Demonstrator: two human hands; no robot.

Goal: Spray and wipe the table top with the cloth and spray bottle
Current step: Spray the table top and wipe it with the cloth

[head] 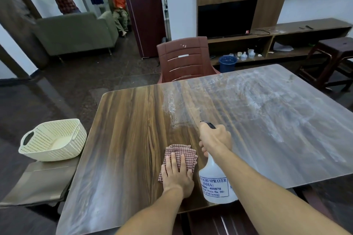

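Cream basket (53, 140), brown chair (184, 59), dark television (226, 18).

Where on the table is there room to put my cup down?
The table top is bare along its left side, between the left edge and the cloth. The far right part, beyond the spray bottle, is also bare but streaked with white residue. The near middle is crowded: the left hand presses the cloth, and the right hand holds the bottle.

Left hand (176, 174) presses cloth (183, 153); right hand (214, 138) grips spray bottle (216, 183)

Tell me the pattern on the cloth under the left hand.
Small red-and-white checked woven cloth, clearest in the head view.
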